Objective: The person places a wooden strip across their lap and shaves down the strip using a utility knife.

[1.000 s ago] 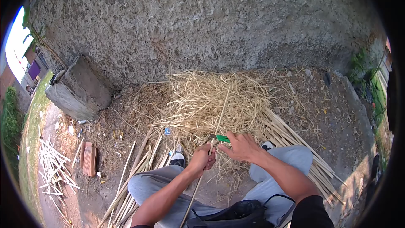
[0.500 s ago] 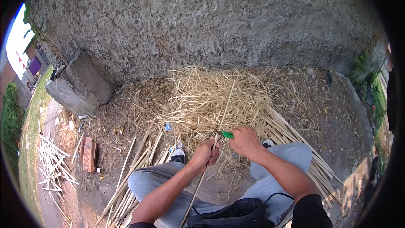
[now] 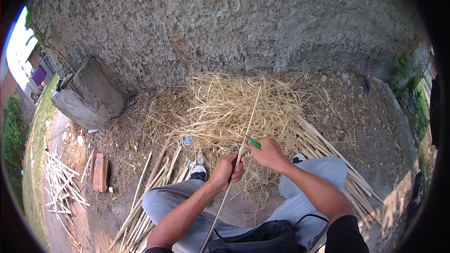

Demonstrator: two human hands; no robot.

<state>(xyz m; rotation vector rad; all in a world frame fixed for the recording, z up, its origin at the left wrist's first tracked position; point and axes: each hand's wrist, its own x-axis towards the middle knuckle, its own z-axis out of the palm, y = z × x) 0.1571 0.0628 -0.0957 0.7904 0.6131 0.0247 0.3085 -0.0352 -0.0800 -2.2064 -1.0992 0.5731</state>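
My left hand [image 3: 228, 170] is wrapped round a long thin bamboo strip [image 3: 253, 108], which runs from between my legs up over the pile of shavings [image 3: 225, 107]. In my right hand [image 3: 269, 153] is a green-handled utility knife [image 3: 254, 143]. Its tip lies at the strip, just above my left hand. The blade is too small to make out clearly. Both hands are closed and close together, above the ground between my bent knees.
Cut strips [image 3: 328, 152] lie beside my right leg, and more strips [image 3: 140, 220] lie by my left. Further left are a brick [image 3: 99, 173] and a heap of short pale sticks [image 3: 60, 182]. A concrete block [image 3: 89, 96] stands against the rough wall [image 3: 225, 23].
My right hand with the knife has moved slightly up and away from me along the strip. My left hand stays in nearly the same place on the strip.
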